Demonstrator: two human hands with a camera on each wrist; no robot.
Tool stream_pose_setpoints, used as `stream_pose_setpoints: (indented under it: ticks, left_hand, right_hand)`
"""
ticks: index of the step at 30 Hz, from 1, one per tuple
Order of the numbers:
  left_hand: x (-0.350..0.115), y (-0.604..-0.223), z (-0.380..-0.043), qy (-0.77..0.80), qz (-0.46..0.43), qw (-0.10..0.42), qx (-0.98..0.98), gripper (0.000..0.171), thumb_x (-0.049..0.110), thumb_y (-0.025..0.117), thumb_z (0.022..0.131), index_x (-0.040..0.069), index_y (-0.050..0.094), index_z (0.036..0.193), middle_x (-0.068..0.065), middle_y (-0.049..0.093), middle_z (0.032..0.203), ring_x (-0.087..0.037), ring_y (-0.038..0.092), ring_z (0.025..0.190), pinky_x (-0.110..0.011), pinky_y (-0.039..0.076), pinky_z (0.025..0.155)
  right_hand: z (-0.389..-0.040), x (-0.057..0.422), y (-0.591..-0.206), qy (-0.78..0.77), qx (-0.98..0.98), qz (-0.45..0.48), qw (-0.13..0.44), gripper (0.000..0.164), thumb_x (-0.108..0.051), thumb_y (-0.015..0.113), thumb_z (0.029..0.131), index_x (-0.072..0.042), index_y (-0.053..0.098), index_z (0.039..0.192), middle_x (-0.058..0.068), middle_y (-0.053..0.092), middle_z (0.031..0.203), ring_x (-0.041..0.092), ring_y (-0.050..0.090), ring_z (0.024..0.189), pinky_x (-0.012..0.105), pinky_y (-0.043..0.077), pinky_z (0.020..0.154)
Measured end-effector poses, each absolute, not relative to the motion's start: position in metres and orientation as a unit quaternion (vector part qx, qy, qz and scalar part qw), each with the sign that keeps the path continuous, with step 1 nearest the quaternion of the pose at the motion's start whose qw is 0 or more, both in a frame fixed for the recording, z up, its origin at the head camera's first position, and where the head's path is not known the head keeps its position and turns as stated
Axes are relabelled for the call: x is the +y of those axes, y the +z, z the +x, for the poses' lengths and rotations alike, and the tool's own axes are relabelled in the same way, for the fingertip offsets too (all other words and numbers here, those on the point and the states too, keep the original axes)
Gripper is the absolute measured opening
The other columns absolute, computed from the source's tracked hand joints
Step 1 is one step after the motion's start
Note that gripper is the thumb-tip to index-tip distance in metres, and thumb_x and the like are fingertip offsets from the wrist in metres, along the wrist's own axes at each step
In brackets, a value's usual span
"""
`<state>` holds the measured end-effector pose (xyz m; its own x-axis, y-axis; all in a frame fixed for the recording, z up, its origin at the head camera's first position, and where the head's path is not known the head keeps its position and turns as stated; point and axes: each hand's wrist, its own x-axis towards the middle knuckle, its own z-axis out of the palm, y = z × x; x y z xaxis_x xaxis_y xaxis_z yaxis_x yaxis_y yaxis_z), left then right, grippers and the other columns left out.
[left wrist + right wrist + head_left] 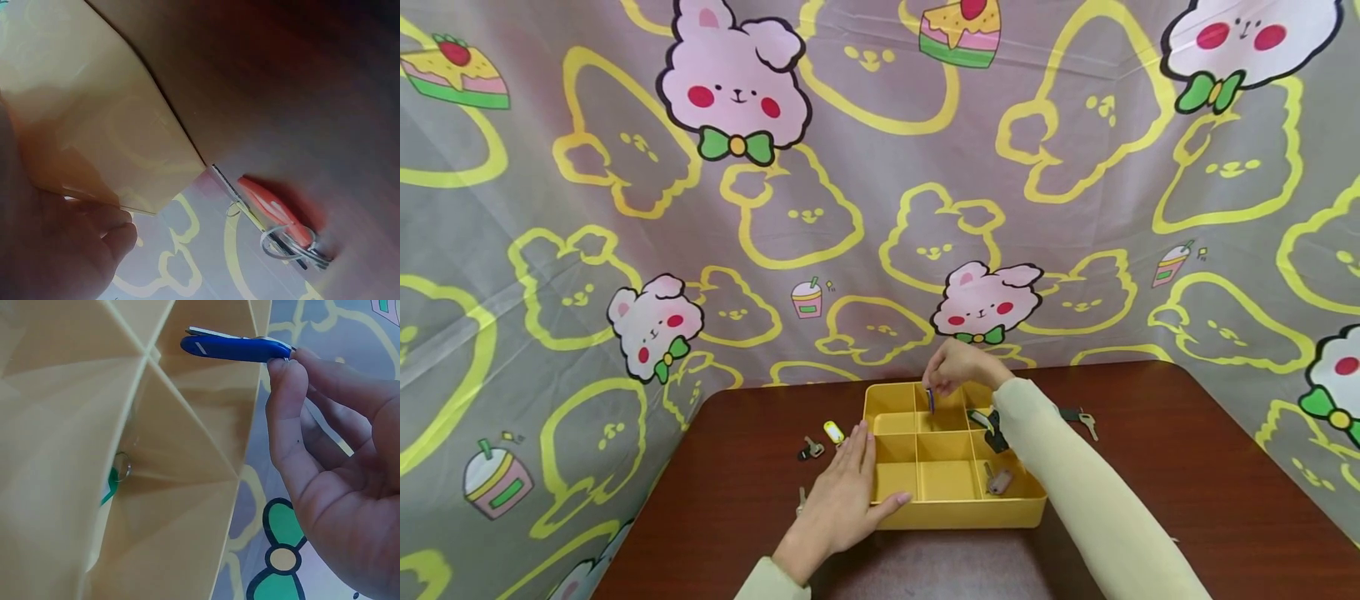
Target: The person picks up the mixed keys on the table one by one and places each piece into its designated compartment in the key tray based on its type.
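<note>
A yellow compartment box (958, 515) stands on the table. Against its left side lies my left hand (838, 492), fingers stretched along the wall and thumb at the front rim. Over the back middle compartment, my right hand (955, 367) pinches a key with a blue tag (234, 349) between thumb and index finger; the tag hangs below the rim in the head view. A green tag (111, 486) with a ring shows inside another compartment. The front right compartment holds a key with a dull pinkish tag (999, 482). Dark keys (995, 432) lie at the back right, partly behind the right sleeve.
Left of the box lie a yellow key tag (833, 432), a key with a black tag (812, 449) and another key (802, 500). A red tag (275, 209) shows in the left wrist view. One more key (1087, 423) lies right. A patterned cloth (880, 208) hangs behind.
</note>
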<state>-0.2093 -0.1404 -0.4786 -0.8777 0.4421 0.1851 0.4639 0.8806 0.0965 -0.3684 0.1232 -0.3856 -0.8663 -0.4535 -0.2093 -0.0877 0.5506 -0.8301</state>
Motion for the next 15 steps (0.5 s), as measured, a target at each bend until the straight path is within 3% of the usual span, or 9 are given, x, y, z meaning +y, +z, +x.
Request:
stream_pose_setpoints:
  ticks: [15]
  left_hand:
    - [-0.1407,-0.4791,-0.2100,-0.067,-0.234,0.080,-0.967,0.106,0.079,0.041,0.099,-0.004,0.028,0.163,-0.023,0.018,0.175,-0.035,0.020,0.164,-0.049,0.033,0.129]
  right_hand:
    - [-0.3695,0.1238,-0.3891,-0.414,0.871,-0.160,0.210,0.015,0.001,0.067,0.095,0.008,0.080,0.096,0.019,0.081,0.092,0.013,0.070,0.067,0.038,0.067,0.079]
